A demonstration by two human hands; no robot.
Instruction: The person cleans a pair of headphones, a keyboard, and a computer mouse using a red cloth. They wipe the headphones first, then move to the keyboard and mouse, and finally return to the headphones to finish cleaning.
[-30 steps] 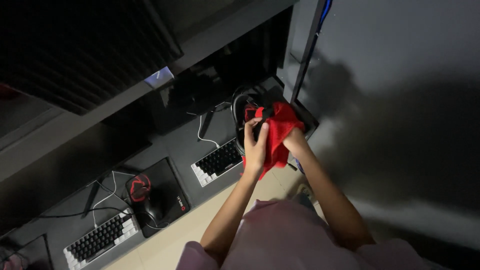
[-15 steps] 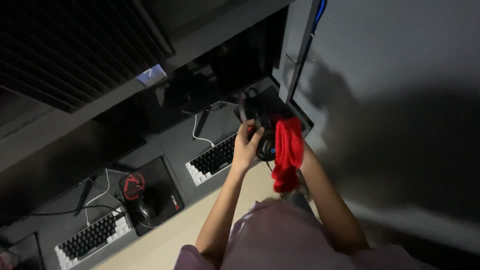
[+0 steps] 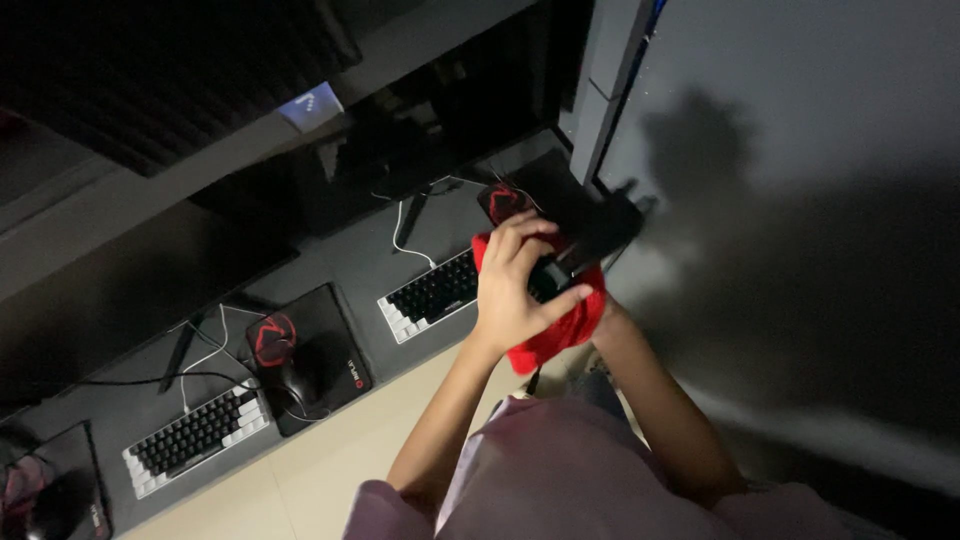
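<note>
My left hand (image 3: 512, 285) is raised over the dark desk (image 3: 350, 265), fingers curled over a red cloth (image 3: 550, 340) and a black device (image 3: 590, 240), thumb pressed on the device's dark side. The cloth wraps under and around the device. My right hand (image 3: 606, 312) is almost wholly hidden beneath the cloth, with only the wrist and forearm showing; it seems to support the bundle from below. The kind of device cannot be made out in the dim light.
Under my hands lies a black-and-white keyboard (image 3: 430, 295). To the left are a black mouse pad (image 3: 335, 370) with a mouse (image 3: 297, 375), a second keyboard (image 3: 195, 440), cables and dark monitors (image 3: 130, 290). A grey wall (image 3: 800, 200) fills the right.
The red cloth, which hung loose from my right hand, is now gathered around the black device. My left hand has closed over the bundle, and the view has shifted right.
</note>
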